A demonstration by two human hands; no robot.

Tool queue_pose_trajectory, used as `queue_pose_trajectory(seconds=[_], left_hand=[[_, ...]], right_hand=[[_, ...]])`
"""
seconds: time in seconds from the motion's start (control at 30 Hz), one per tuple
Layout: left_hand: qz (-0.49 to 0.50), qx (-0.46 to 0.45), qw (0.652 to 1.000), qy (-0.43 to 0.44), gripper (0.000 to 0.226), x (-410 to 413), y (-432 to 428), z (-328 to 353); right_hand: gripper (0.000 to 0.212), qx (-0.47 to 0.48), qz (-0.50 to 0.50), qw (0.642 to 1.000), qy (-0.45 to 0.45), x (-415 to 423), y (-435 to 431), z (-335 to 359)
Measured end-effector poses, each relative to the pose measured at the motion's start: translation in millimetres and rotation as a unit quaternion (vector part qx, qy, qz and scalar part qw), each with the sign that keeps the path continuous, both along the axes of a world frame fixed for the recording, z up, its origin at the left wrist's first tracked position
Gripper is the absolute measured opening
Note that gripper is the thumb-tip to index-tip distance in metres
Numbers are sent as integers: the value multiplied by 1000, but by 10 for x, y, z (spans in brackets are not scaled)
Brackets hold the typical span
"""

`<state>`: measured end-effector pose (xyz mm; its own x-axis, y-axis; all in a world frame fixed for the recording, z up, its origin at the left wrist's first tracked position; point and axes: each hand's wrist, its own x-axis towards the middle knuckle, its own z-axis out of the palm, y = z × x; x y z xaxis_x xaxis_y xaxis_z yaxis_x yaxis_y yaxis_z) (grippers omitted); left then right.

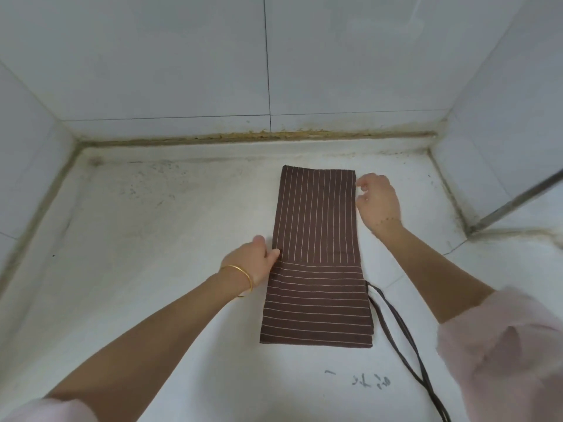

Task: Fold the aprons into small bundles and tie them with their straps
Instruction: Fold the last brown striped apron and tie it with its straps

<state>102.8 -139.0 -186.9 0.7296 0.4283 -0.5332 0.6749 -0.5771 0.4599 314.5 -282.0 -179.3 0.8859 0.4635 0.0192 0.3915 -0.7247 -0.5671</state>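
While the pale pink left sleeve [45,409] sits in the bottom left corner, the bare forearm runs up to a thin gold bangle [242,277] on the wrist; left hand [254,258] is at the left edge of the brown cloth apron with thin white stripes [316,226], about halfway along it, thumb laid on top of the cloth, fingers curled at the edge, pinching it; apron lies flat on the stained white worktop [152,239], folded into one long narrow strip, far part striped lengthwise, near part crosswise; right hand [377,199] is just beside the apron's right edge near the far end, fingers loosely curled, tips at the edge; cannot tell if it has hold of the cloth; dark brown straps [393,321] trail from the apron's near right side across the worktop to the bottom edge; grey metal rod [518,196] slants at far right; white tiled walls [182,56] behind.
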Motion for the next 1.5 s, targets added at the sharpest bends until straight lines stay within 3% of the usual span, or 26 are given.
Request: queue_pose_trajectory(seconds=[0.03, 0.07, 0.1, 0.17, 0.27, 0.37, 0.63, 0.8, 0.87, 0.97, 1.07, 1.1, 1.17, 1.3, 1.37, 1.43, 1.5], left_hand=[[-65, 139, 983, -96, 19, -16, -8, 5], [-144, 226, 945, -189, 20, -13, 30, -21], [-231, 266, 903, -245, 31, -7, 56, -85], [-384, 279, 849, -234, 52, 15, 94, -196], [-411, 281, 858, -127, 66, 33, 147, -305], [-426, 260, 855, -142, 71, -15, 195, -296], [-523, 286, 777, -203, 70, -65, 243, -224], [-517, 307, 783, -158, 65, -78, 165, -254], [-468, 249, 837, -134, 53, -67, 129, -217], [-290, 107, 940, -147, 37, -11, 84, -111], [-121, -47, 985, -113, 32, 85, 29, -29], [-47, -118, 987, -96, 27, 115, 13, -11], [124, -271, 949, -108, 22, 143, -12, 8], [321, -342, 878, -96, 44, 127, 39, -139], [335, -361, 865, -98, 53, 95, 39, -183], [284, -355, 885, -99, 54, 85, 17, -214], [250, -317, 908, -114, 47, 74, -20, -243]], right_hand=[[27, 4, 53, 998, -21, -110, -174, 17], [25, -1, 120, 992, -28, -201, -256, 3], [25, -28, 184, 982, -28, -308, -364, -24], [30, -124, 276, 953, -32, -459, -559, -123], [50, -172, 293, 939, -43, -525, -718, -258], [59, -183, 286, 939, -52, -584, -811, -233], [49, -183, 285, 940, -44, -670, -821, -193], [46, -177, 279, 944, -23, -685, -808, -139], [46, -187, 280, 941, -11, -682, -811, -102], [42, -155, 270, 948, 66, -615, -820, -170], [20, -31, 149, 967, 205, -583, -720, -133], [27, -13, 124, 959, 253, -578, -690, -116], [37, 12, 90, 939, 331, -563, -676, -61], [32, 132, 34, 884, 446, -646, -651, -88], [34, 181, -31, 870, 457, -676, -611, -132], [35, 205, -82, 862, 456, -685, -582, -158], [40, 232, -72, 834, 496, -674, -581, -176]])
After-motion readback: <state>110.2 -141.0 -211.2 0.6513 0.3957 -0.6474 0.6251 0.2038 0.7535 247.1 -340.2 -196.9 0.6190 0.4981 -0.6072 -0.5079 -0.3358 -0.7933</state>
